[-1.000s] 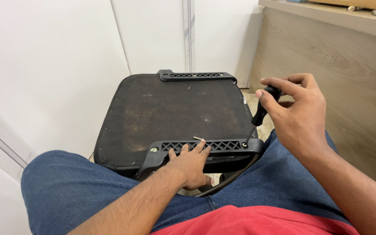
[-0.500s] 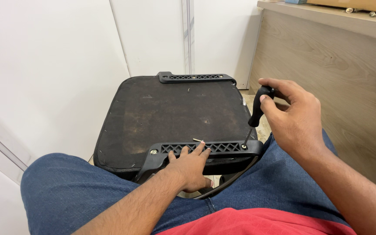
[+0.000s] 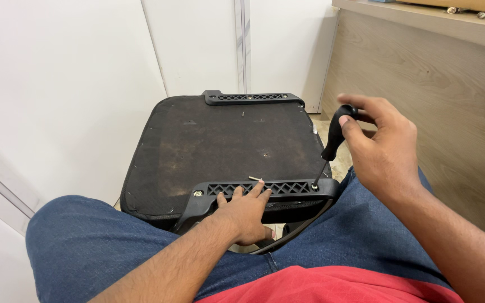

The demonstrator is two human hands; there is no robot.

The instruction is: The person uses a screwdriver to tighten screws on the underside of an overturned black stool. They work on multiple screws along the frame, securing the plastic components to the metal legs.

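An upturned black chair seat (image 3: pixel 225 140) rests against my legs, its dusty fabric underside facing up. A black plastic bracket (image 3: pixel 287 188) runs along its near edge, a second bracket (image 3: pixel 254 98) along the far edge. My left hand (image 3: pixel 245 210) lies flat on the near bracket, fingers spread beside a loose screw (image 3: pixel 255 179). My right hand (image 3: pixel 383 148) grips the black handle of a screwdriver (image 3: pixel 332 143), whose tip stands in the bracket's right screw hole (image 3: pixel 314 186). Another screw (image 3: pixel 198 193) sits in the bracket's left end.
White panels (image 3: pixel 57 84) stand to the left and behind the seat. A wooden desk side (image 3: pixel 450 95) rises on the right. My blue-jeaned legs (image 3: pixel 85 241) are under the seat's near edge. A black cable (image 3: pixel 298 230) loops below the bracket.
My right hand has shifted its grip around the screwdriver handle, fingers now higher on its top. The left hand stays on the near bracket.
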